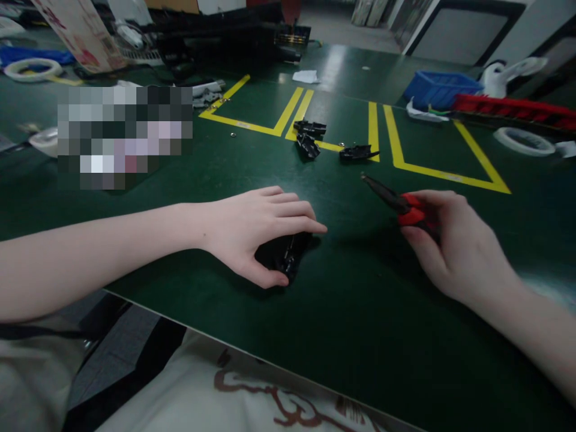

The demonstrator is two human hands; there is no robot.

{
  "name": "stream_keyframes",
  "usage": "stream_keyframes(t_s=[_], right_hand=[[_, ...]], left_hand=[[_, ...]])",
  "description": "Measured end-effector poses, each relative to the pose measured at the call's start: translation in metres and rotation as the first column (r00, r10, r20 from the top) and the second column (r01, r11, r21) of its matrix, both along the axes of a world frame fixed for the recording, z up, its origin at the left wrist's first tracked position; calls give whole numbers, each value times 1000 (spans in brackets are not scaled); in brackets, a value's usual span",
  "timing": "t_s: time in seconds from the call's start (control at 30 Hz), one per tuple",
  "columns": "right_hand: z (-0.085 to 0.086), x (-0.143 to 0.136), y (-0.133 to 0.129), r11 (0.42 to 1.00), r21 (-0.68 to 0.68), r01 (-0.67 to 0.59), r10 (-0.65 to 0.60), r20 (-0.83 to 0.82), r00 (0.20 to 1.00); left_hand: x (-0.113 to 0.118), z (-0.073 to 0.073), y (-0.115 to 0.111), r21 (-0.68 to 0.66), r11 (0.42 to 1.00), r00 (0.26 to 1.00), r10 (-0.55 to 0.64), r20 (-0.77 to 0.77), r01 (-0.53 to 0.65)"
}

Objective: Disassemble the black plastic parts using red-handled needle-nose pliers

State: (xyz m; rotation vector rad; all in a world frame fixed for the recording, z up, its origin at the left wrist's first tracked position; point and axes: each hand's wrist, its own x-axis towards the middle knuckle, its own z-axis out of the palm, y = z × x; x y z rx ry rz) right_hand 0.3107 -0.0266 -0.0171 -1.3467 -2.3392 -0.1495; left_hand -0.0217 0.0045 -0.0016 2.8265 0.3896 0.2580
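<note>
My left hand (270, 231) curls over a small black plastic part (290, 261) on the green table, thumb and fingers around its sides; much of the part is hidden beneath the palm. In my right hand (454, 246) is a pair of long-nose pliers (396, 204) with red grips, held above the table with its tip toward the upper left. At the pliers' tip there may be something tiny, too small to name. Beyond my hands lie several similar black parts, among them one piece (359, 152) on its own and one (308, 146) near another.
Yellow tape (450, 174) marks outlines on the green table (342, 336). A blue bin (441, 87), a red rack (513, 111) and a tape roll (524, 141) sit at the right. At the left are another tape roll (33, 69) and a blurred-out patch. Small metal bits (233, 135) lie about.
</note>
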Motion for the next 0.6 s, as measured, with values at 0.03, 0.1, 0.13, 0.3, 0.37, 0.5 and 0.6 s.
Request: stream_keyframes(t_s=[0.03, 0.1, 0.13, 0.3, 0.37, 0.5, 0.6], right_hand=[[0, -2, -2, 1000, 7, 10, -10, -35, 999], [1, -7, -6, 1000, 11, 2, -1, -104, 995], [2, -10, -8, 1000, 9, -23, 24, -132, 991], [7, -33, -18, 971, 2, -238, 235, -161, 959], [6, -41, -20, 962, 18, -274, 274, -131, 953], [2, -44, -20, 949, 72, -307, 310, -39, 950], [2, -37, -17, 940, 88, -329, 332, -20, 943]], left_hand=[[0, 0, -2, -20, 1000, 1000, 16, 0, -16], [2, -1, -5, -59, 997, 999, 52, 11, -51], [2, -2, -7, -73, 995, 997, 74, 20, -72], [3, -6, -12, -100, 985, 987, 146, 68, -139], [2, -7, -12, -107, 984, 986, 150, 72, -142], [1, -6, -12, -110, 978, 980, 184, 70, -175], [3, -5, -11, -124, 977, 981, 184, 56, -176]])
